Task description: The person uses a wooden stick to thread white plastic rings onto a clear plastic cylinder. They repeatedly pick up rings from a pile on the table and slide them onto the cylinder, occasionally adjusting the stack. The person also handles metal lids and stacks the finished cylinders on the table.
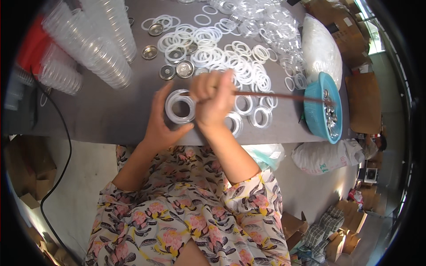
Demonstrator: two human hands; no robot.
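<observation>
My left hand point(160, 119) curves its thumb and fingers round a clear plastic ring-shaped piece point(170, 109) with a round hole, near the table's front edge. Closed in a fist, my right hand point(214, 98) grips a thin brown stick point(270, 94). One end of the stick reaches the rim of that ring piece; the long, blurred end points right toward the blue basket. Similar clear ring pieces point(261, 117) lie just right of my right wrist. Beyond my hands are small round metal caps point(184, 69) and a heap of flat white rings point(242, 66).
Stacked clear plastic cups point(95, 55) lean at the far left beside a red container point(33, 44). A blue basket point(314, 108) of metal parts stands at the right edge, near a stuffed white bag point(320, 48). Clear plastic pieces point(266, 20) pile up behind. A black cable point(67, 146) hangs left.
</observation>
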